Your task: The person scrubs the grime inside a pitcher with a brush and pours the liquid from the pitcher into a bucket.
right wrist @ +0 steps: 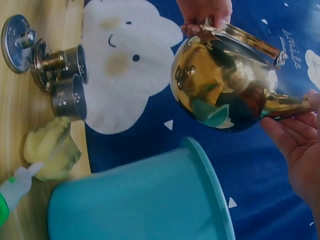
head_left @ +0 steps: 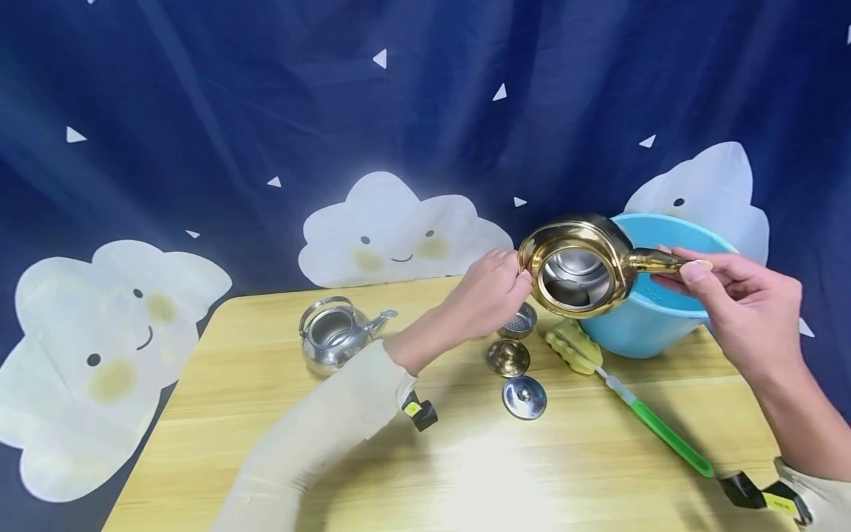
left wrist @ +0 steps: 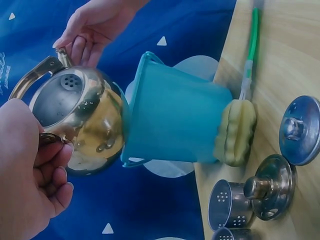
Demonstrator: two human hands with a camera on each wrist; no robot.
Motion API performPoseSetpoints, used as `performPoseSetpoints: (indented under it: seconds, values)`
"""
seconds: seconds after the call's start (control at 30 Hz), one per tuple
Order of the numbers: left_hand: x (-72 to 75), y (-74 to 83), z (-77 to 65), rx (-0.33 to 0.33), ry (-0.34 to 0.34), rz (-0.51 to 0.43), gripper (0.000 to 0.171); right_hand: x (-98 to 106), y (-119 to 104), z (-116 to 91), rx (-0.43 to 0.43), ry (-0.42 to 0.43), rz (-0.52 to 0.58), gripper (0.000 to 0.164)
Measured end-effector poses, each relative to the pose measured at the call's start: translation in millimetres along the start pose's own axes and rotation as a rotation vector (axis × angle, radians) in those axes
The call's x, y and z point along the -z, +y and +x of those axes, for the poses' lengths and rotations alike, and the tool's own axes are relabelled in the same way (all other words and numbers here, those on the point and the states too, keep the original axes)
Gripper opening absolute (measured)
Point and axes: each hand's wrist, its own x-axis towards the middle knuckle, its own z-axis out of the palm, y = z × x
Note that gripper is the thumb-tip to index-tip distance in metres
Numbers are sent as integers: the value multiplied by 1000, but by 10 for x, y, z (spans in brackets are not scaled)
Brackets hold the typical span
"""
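Note:
A shiny gold teapot [head_left: 608, 230] is held up off the table, lidless and tipped so its steel-lined mouth faces me. My left hand [head_left: 485, 292] grips it by the handle, at the left side. On the right, my right hand [head_left: 751, 295] pinches the spout [right wrist: 282, 106] between thumb and fingers. Small strainer holes show inside the pot in the left wrist view, at the spout's base. Just behind and below the teapot stands a light-blue bucket [head_left: 631, 329], its rim partly hidden by the pot.
A silver teapot [head_left: 319, 353] without its lid stands left on the wooden table. Perforated steel strainers [left wrist: 227, 202], a gold lid [head_left: 508, 357] and a silver lid [head_left: 524, 397] lie mid-table. Against the bucket rests a yellow sponge brush [head_left: 575, 346] with a green handle [head_left: 671, 436].

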Motion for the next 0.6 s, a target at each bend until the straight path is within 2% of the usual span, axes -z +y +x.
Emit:
performPoseSetpoints:
  seconds: [0.2, 0.6]
  values:
    - [11, -47, -115, 33, 2, 3, 28, -67, 27, -34, -58, 2, -54, 16]
    - [17, -166, -339, 77, 23, 24, 33, -191, 125, -152, -121, -100, -75, 18]
